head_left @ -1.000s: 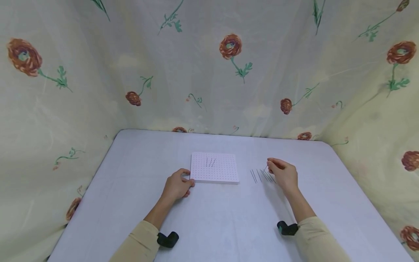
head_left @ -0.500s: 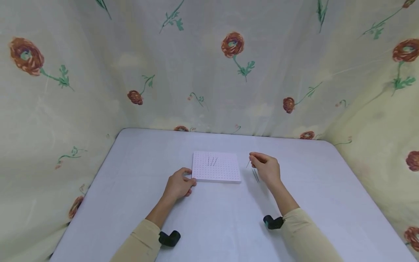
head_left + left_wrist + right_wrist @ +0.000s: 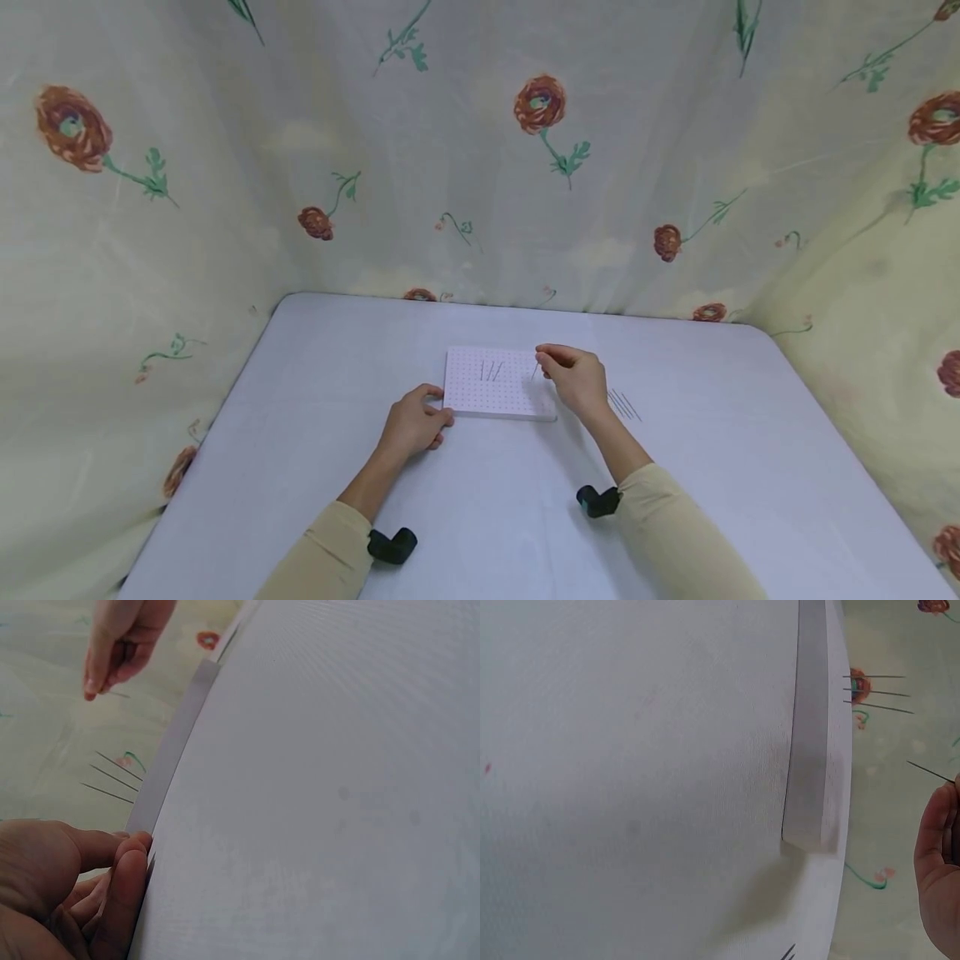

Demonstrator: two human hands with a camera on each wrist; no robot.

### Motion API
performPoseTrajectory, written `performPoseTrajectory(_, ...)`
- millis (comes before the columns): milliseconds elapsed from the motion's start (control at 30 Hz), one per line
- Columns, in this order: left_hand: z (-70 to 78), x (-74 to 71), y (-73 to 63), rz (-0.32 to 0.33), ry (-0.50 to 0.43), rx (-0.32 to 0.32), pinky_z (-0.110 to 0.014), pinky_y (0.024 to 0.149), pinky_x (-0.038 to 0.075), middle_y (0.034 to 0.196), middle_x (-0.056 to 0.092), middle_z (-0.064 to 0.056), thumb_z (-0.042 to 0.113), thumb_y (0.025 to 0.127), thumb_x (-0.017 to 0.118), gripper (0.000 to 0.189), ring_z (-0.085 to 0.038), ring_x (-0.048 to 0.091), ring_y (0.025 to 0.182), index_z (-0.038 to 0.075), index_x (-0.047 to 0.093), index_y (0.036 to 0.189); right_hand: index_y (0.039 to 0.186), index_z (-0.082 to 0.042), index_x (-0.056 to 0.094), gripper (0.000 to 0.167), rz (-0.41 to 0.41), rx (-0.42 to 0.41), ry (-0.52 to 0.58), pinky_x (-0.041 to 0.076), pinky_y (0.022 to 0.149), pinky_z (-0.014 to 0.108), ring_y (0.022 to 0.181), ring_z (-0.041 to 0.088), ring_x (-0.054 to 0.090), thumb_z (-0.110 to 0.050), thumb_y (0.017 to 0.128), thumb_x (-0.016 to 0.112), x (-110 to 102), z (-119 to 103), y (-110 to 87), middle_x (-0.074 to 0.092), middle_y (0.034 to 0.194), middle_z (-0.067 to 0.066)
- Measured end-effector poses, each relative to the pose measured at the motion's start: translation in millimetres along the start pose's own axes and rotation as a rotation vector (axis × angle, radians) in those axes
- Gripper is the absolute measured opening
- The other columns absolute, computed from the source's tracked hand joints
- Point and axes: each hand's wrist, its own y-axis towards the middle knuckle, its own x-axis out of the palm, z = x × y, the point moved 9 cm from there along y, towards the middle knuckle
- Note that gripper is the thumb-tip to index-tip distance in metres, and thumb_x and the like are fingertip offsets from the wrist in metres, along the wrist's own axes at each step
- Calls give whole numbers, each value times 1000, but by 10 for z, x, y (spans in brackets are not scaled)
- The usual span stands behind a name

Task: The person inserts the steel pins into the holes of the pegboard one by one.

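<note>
White board (image 3: 487,402), pin (image 3: 535,372) now above.
Right hand (image 3: 576,380), pinching it, has come within reach; left hand (image 3: 412,423) holds board's corner.

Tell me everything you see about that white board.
The white board is a rectangular, plastic-looking slab with rows of small holes on top. It lies flat on the table. Three thin pins stand in it, and the left hand grips its near left corner. The right hand partly hides it.
</note>
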Motion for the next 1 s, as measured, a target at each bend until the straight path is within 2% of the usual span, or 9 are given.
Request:
performPoseTrajectory(300, 0, -4, 2, 2, 0, 0, -21, 50, 54, 86, 75, -4, 15, 97, 68, 38, -13, 62, 54, 8, 58, 133, 114, -14, 79, 22, -7, -42, -4, 52, 67, 18, 80, 9, 69, -25, 96, 72, 209, -116, 38, 79, 101, 9)
performPoseTrajectory(1000, 1, -20, -1, 10, 14, -11, -20, 50, 54, 86, 75, -4, 15, 97, 68, 39, -13, 63, 54, 8, 58, 134, 107, -11, 80, 17, 1, -52, -43, 51, 67, 16, 80, 10, 68, -21, 95, 74, 478, -63, 97, 79, 98, 8)
